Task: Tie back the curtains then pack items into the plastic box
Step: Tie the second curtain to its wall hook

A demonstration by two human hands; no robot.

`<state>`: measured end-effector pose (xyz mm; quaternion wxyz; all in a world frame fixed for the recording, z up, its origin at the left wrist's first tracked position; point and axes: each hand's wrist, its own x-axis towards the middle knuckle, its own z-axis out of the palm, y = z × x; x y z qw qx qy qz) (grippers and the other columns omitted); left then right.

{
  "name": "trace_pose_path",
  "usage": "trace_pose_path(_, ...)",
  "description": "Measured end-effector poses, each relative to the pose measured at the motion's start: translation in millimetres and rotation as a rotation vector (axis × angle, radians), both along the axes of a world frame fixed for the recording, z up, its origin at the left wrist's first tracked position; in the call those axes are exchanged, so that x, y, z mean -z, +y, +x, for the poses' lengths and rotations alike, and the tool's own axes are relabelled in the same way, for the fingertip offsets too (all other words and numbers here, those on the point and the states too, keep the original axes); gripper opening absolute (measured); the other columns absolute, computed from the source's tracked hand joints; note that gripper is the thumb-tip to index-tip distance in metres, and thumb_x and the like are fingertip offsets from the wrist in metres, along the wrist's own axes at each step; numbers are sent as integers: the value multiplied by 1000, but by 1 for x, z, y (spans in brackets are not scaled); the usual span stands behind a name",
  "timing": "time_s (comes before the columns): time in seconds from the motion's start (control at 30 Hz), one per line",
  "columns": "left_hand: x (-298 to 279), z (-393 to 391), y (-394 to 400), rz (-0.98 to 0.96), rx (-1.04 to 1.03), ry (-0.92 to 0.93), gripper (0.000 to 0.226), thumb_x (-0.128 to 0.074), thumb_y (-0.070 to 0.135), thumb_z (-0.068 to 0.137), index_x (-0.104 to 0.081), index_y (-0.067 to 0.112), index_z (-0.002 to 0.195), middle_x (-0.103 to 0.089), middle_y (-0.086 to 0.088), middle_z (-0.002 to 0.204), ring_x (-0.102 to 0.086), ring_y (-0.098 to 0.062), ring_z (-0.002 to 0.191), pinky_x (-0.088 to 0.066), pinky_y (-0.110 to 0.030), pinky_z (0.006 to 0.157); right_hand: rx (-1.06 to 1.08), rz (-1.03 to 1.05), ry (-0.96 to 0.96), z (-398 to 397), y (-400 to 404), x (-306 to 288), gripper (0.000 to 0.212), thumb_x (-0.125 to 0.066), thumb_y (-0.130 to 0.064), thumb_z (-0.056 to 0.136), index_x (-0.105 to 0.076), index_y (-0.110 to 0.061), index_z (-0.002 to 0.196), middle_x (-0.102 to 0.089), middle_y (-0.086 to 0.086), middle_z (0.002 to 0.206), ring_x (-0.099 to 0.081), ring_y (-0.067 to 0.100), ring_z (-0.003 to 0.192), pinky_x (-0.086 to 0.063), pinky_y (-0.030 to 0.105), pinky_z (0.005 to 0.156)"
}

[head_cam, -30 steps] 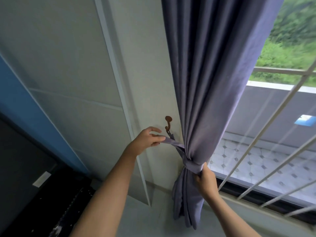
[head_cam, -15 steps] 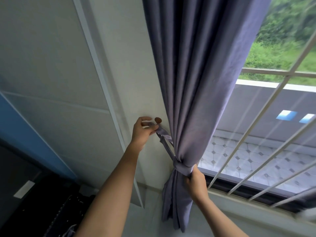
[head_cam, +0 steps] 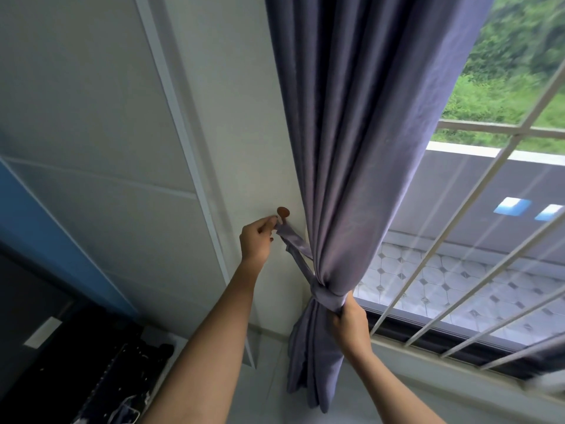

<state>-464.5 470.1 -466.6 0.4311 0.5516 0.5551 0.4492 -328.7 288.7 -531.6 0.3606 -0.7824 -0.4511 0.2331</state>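
A purple-grey curtain (head_cam: pixel 367 148) hangs beside the window, gathered into a bunch low down. A matching tieback strap (head_cam: pixel 295 246) wraps around the bunch and runs up-left to a brown wall hook (head_cam: pixel 283 212). My left hand (head_cam: pixel 256 240) pinches the strap's end right at the hook. My right hand (head_cam: pixel 350 325) grips the gathered curtain just under the wrapped strap. No plastic box is in view.
A white wall with a vertical trim strip (head_cam: pixel 183 148) stands at the left. White window bars (head_cam: pixel 458 240) and a dark sill (head_cam: pixel 443 335) run at the right. A black object (head_cam: pixel 91 362) sits at the lower left.
My left hand has lifted the strap's end from below the hook up to the hook's top. My right hand has kept its grip on the bunch.
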Motion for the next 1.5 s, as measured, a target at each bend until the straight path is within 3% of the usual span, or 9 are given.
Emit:
trace_pose_path(0.23,-2,10,-6,44,-88,-44,18,-66,14,88,-58,8,103,-64,-12,90,-65,-29,79,-60,-36,69,1,-3,7,1,1,-1,34,-47,2,82,-53,-14,111,-56,-5,78,-41,30,67,-35,16,52)
trace_pose_path(0.37,1,13,-9,101,-75,76,16,-62,14,91,-66,0,97,-62,-12,92,-66,-33,80,-60,-40,67,0,-12,7,2,2,0,38,-47,3,80,-53,-16,113,-56,-4,76,-41,30,67,-36,21,52)
trace_pose_path(0.63,11,5,-10,117,-4,187,23,-64,29,89,-67,7,92,-67,-8,91,-61,-22,74,-57,-42,72,1,-7,10,-2,-2,-1,33,-46,1,83,-51,-19,109,-54,-7,76,-42,29,67,-34,16,51)
trace_pose_path(0.77,7,-2,-7,142,95,338,27,-63,27,90,-70,4,102,-68,-8,97,-58,-18,78,-41,-21,71,-16,5,0,-4,0,-1,35,-47,3,83,-50,-13,114,-57,1,79,-38,29,67,-32,14,48)
trace_pose_path(0.93,10,-4,-2,219,174,476,25,-60,26,92,-72,4,94,-70,-11,86,-63,-25,74,-39,-22,64,-41,13,14,-5,-1,1,34,-47,3,83,-51,-10,114,-66,12,91,-37,30,68,-36,9,51)
trace_pose_path(1.13,14,0,-7,285,142,541,25,-59,27,92,-71,5,94,-69,-10,84,-62,-25,74,-39,-25,61,-38,19,38,-6,-4,4,30,-49,1,84,-51,-11,111,-66,15,94,-52,42,83,-37,11,53)
trace_pose_path(1.23,19,4,-15,262,103,540,24,-55,29,94,-65,9,103,-67,-7,92,-63,-24,83,-47,-31,65,-56,27,49,-8,-6,4,34,-49,-1,85,-49,-13,117,-66,11,96,-51,39,80,-36,11,52)
trace_pose_path(1.33,26,9,-45,294,-4,455,26,-58,12,89,-54,12,115,-56,-3,105,-58,-20,93,-49,-33,75,-80,11,47,-3,-4,4,37,-51,-5,86,-48,-15,121,-65,5,95,-44,28,72,-34,11,51)
trace_pose_path(1.5,73,4,-121,212,166,535,4,-56,16,86,-53,17,83,-53,2,87,-54,-21,83,-47,-36,70,-179,-73,51,14,-6,4,30,-65,-20,82,-52,-19,109,-63,-5,91,-55,22,79,-39,17,59)
